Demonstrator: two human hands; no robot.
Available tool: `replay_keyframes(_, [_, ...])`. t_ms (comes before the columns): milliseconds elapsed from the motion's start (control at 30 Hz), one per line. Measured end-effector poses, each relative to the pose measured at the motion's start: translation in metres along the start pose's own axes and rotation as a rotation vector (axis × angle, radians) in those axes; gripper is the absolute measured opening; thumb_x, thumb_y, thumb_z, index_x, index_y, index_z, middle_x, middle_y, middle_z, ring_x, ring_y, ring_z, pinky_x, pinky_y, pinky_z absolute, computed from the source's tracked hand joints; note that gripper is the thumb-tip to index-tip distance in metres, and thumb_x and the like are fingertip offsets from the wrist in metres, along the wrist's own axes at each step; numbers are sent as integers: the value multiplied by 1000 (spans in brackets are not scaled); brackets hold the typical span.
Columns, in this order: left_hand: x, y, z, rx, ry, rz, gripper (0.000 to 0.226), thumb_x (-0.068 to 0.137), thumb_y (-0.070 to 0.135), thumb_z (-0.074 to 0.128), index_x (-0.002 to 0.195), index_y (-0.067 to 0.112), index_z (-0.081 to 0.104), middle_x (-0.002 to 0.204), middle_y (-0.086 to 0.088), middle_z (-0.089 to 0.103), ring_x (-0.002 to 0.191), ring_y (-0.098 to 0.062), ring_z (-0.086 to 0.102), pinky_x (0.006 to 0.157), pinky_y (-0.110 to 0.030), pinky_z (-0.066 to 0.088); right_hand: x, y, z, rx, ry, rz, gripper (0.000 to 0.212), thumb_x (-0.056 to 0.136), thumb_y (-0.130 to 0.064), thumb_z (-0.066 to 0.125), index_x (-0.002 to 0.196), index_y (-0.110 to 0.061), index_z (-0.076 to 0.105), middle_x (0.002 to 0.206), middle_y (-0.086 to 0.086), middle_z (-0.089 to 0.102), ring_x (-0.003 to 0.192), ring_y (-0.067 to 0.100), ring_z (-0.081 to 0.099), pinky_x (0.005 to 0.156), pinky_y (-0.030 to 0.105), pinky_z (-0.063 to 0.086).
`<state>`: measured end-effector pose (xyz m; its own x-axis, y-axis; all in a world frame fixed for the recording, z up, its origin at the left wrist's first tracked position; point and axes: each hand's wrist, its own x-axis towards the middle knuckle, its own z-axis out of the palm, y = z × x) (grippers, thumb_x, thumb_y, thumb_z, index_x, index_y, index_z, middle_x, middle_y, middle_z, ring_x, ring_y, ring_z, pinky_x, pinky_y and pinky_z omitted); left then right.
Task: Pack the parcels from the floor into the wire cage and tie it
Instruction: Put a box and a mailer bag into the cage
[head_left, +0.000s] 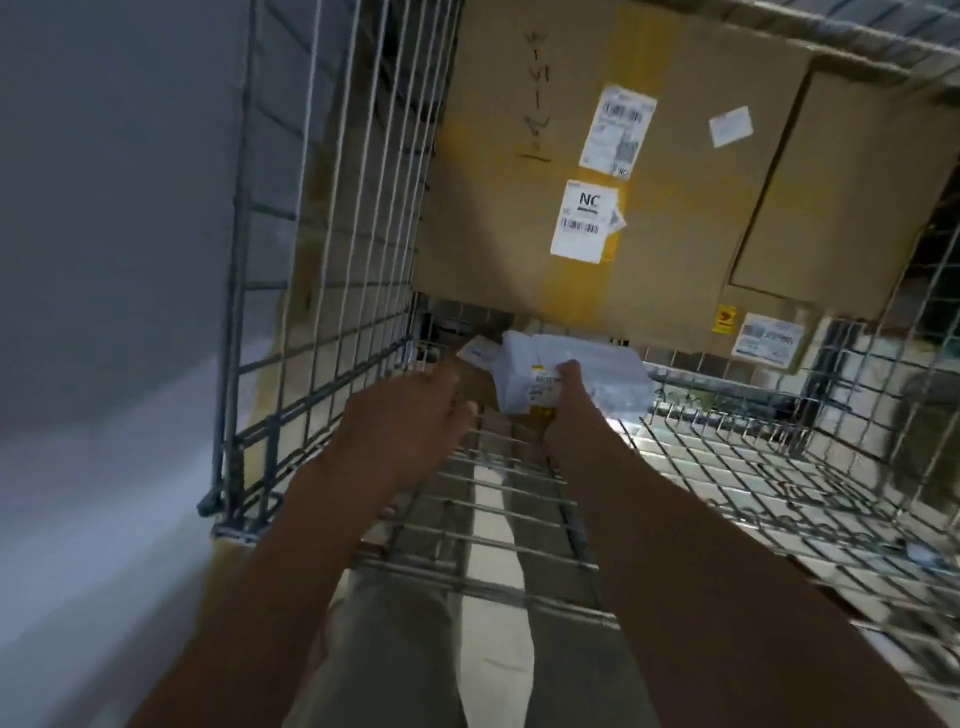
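Down inside a wire cage (332, 291), seen from a head camera. Both bare arms reaching forward over the mesh floor. Right hand (563, 387) closed around the near edge of a pale plastic-wrapped parcel (524, 379) with a white and yellow label, fingers curled over its top. Left hand (415, 410) just beside the same parcel, fingers loosely spread and partly open, perhaps brushing a brown package under it; blurred, cannot tell for certain. Parcel low at the far end of the cage floor, near the left wall. Behind it, upright against the back, a large cardboard box (701, 156) with yellow tape and several white barcode labels. Grey floor (104, 364) outside the cage to the left.
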<state>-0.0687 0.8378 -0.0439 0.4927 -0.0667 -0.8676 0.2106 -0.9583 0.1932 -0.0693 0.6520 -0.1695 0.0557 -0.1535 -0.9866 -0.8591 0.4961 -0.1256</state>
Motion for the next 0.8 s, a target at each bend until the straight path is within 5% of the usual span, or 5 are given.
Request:
replay_keyframes(133, [2, -3, 7, -21, -67, 56, 52, 106, 53, 38, 145, 20, 47, 137, -9, 62, 123, -31, 59, 99, -45, 49, -15, -1, -14, -138, 8, 63, 23, 94, -32, 69, 103, -13, 60, 83, 7, 67, 73, 22, 65, 70, 37, 55])
replay_keyframes(300, [14, -2, -6, 14, -125, 124, 44, 104, 51, 38, 132, 20, 52, 120, -6, 66, 101, -27, 64, 79, -37, 49, -28, -5, -23, -340, -49, 131, 42, 83, -35, 79, 115, -12, 64, 97, 10, 72, 74, 24, 71, 62, 37, 61])
replay_keyframes(467, [84, 6, -13, 74, -162, 23, 38, 105, 43, 38, 122, 15, 58, 113, -9, 65, 94, -26, 62, 74, -34, 48, -20, -13, -13, -494, -68, 157, 58, 80, -34, 80, 129, -11, 59, 110, 11, 71, 99, 28, 68, 94, 56, 56])
replay_keyframes(700, [180, -31, 47, -285, -277, -307, 31, 104, 29, 56, 112, 0, 62, 109, -14, 64, 102, -30, 65, 93, -40, 57, 16, -26, -21, -727, -175, 226, 57, 79, -46, 79, 121, -11, 63, 99, 11, 76, 90, 24, 74, 76, 51, 62])
replay_keyframes(800, [204, -52, 72, -207, -211, -318, 38, 96, 44, 63, 107, 8, 68, 90, -12, 65, 78, -27, 66, 71, -32, 57, 33, -46, -31, -806, -234, 259, 62, 75, -43, 84, 121, -7, 63, 104, 22, 74, 92, 36, 76, 73, 51, 62])
